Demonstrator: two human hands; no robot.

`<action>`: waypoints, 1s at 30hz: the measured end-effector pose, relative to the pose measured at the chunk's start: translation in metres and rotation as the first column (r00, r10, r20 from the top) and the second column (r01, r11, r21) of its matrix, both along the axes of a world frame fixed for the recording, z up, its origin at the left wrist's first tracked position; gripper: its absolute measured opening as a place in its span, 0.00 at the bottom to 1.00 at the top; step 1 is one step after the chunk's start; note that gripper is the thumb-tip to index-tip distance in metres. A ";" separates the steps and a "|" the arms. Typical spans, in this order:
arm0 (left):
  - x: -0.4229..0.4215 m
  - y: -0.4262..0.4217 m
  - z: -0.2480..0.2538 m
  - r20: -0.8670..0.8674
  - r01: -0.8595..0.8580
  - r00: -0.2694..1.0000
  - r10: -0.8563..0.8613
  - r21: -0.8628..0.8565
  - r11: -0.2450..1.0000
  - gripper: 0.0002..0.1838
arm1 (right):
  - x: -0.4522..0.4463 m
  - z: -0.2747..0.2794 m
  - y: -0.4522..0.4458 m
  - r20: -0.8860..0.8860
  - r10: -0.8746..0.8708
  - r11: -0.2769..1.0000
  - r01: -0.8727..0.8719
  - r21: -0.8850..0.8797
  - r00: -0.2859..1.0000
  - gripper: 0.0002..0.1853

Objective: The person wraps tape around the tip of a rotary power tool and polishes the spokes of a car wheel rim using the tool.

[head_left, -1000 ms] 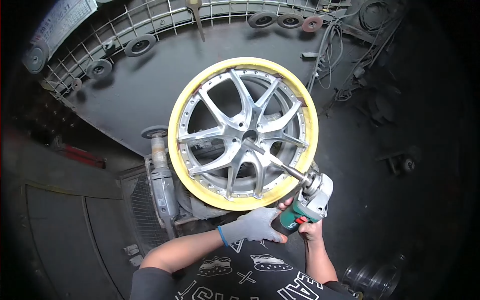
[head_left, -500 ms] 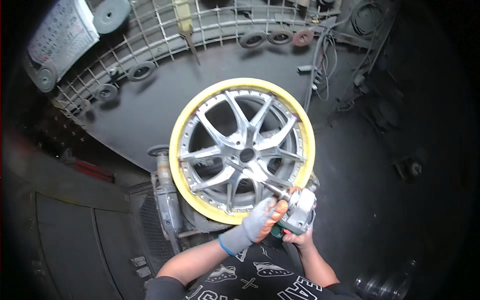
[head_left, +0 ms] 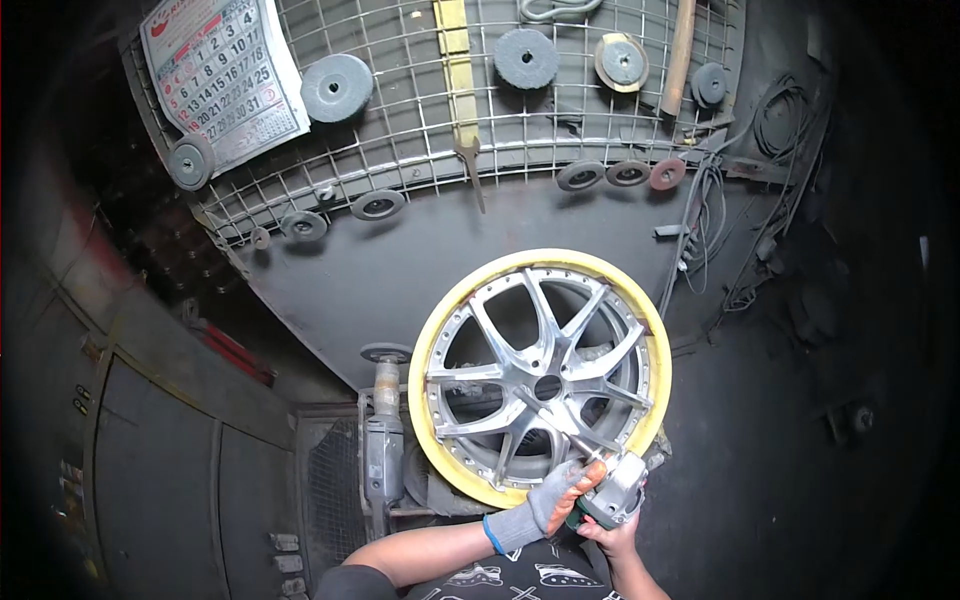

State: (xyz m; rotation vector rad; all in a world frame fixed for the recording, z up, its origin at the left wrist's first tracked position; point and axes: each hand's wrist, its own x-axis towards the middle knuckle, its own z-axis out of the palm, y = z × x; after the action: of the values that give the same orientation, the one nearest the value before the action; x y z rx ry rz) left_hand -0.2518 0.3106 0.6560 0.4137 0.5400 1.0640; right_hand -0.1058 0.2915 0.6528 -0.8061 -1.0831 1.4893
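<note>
Centrally in the head view, a silver multi-spoke wheel (head_left: 566, 388) with a yellow outer rim (head_left: 427, 341) sits just beyond the person's hands. The bare right hand (head_left: 612, 537) grips a green-and-silver power tool (head_left: 624, 486) at the wheel's lower right edge, its shaft extending over the spokes toward the hub. The left hand (head_left: 556, 497), in a grey-and-orange glove, lies against the tool's front; whether its fingers close around it, I cannot tell. Another power tool (head_left: 384, 460) stands left of the wheel. Behind, discs and a calendar (head_left: 228, 85) hang on wire mesh (head_left: 405, 60).
</note>
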 end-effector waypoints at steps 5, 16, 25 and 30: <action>-0.005 -0.001 -0.010 0.027 -0.019 0.999 0.018 0.004 1.000 0.24 | -0.006 0.011 0.001 -0.021 0.042 0.998 -0.043 -0.046 0.999 0.55; -0.017 -0.007 0.010 0.028 -0.008 1.000 0.008 -0.007 1.000 0.24 | -0.015 0.005 0.000 -0.013 0.041 0.999 -0.041 0.006 0.999 0.55; -0.020 -0.008 0.019 0.024 -0.024 0.999 0.025 -0.052 0.998 0.25 | -0.019 0.000 -0.002 0.020 0.036 0.999 -0.036 0.007 0.999 0.56; -0.020 -0.008 -0.012 0.022 -0.044 0.999 0.044 -0.007 0.999 0.25 | -0.022 0.004 -0.004 0.041 0.051 0.999 -0.051 0.003 0.998 0.57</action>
State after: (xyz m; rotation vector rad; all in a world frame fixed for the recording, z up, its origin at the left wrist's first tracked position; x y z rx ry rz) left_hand -0.2717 0.3026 0.6437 0.3855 0.5346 1.1077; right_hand -0.1274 0.2880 0.6566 -0.8144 -1.1446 1.5179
